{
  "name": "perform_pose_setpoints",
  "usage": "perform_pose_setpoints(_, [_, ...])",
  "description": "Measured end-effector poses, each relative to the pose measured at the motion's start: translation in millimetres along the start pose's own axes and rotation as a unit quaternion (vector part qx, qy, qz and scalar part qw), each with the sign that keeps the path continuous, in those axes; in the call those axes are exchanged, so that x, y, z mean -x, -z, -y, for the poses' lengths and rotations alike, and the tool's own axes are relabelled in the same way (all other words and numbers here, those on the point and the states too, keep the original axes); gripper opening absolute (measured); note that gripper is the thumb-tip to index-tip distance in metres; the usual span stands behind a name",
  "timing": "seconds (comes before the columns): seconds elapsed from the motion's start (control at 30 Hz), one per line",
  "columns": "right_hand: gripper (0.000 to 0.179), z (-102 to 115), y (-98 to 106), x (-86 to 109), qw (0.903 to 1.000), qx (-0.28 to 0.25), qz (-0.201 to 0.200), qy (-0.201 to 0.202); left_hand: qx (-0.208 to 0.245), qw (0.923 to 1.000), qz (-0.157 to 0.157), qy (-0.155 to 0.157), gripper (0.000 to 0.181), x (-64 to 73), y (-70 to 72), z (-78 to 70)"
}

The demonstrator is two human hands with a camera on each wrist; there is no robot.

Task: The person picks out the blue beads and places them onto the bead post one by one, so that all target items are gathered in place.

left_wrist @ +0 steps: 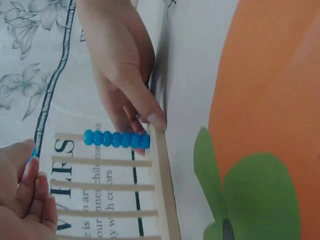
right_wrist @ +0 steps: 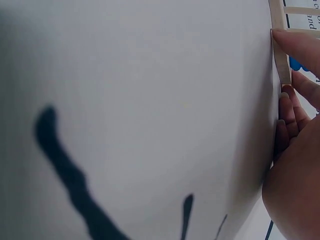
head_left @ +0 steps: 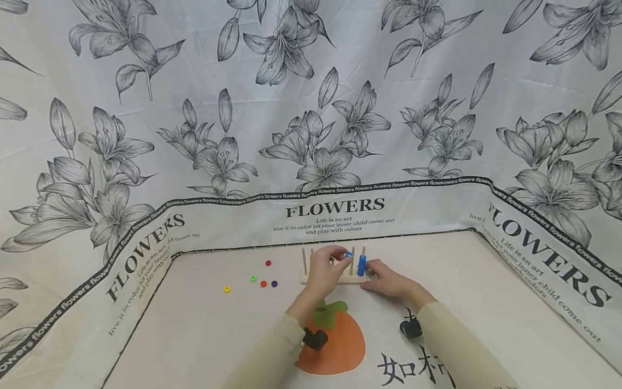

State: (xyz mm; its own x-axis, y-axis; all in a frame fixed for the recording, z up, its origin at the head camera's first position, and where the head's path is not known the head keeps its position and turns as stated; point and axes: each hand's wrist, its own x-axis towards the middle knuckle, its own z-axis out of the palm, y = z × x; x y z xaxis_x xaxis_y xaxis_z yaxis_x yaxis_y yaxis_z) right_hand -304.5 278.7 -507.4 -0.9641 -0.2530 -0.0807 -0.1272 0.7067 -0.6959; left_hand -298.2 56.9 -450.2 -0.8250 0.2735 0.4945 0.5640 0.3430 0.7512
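Observation:
A wooden peg rack point(head_left: 335, 280) with a row of upright pegs stands on the tablecloth. On its rightmost peg sits a stack of blue beads point(left_wrist: 117, 139), with the peg's tip bare above them. My left hand point(head_left: 324, 273) pinches a single blue bead point(head_left: 349, 254) between thumb and fingertips, level with the peg tops and left of the stack. In the left wrist view that bead is mostly hidden by the fingers. My right hand point(head_left: 386, 280) grips the right end of the rack's base point(left_wrist: 165, 185), thumb on the front edge and fingers behind.
Left of the rack lie loose beads: red point(head_left: 268, 263), green point(head_left: 253, 279), orange point(head_left: 263, 283), purple point(head_left: 274, 283) and yellow point(head_left: 227, 289). The cloth carries a printed orange pumpkin point(head_left: 340, 346) and black characters. A flower-patterned curtain point(head_left: 330, 156) encloses the back and sides.

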Motion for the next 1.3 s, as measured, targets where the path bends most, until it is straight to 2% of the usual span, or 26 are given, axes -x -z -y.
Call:
perform_pose_setpoints(0.23, [0.063, -1.6, 0.7, -0.7, 0.9999, -0.002, 0.001, 0.011, 0.005, 0.9995, -0.003, 0.031, 0.02, -10.2, -19.7, -7.4])
perform_pose_setpoints(0.53, [0.065, -10.2, -2.5, -4.2, 0.9996, -0.004, -0.001, 0.029, 0.022, 0.9967, -0.046, 0.064, 0.018, -18.4, -43.5, -12.5])
perform_pose_setpoints(0.63, [0.065, -11.4, -2.7, -4.3, 0.9996, -0.002, -0.004, 0.029, 0.012, 0.9956, -0.056, 0.074, 0.017, -19.7, -48.9, -13.6])
perform_pose_setpoints(0.8, [0.065, -11.0, -2.1, -3.7, 0.9995, -0.004, -0.003, 0.031, 0.008, 0.994, -0.062, 0.09, 0.017, -20.7, -52.6, -16.0])
perform_pose_setpoints(1.0, [0.065, -6.7, -1.8, -0.6, 0.9994, -0.007, -0.001, 0.034, 0.012, 0.9941, -0.059, 0.09, 0.018, -20.9, -52.3, -16.4])
perform_pose_setpoints(1.3, [0.064, -2.7, 1.8, 2.2, 0.9989, -0.004, 0.003, 0.047, -0.018, 0.9938, -0.047, 0.099, 0.017, -22.7, -53.3, -14.3])
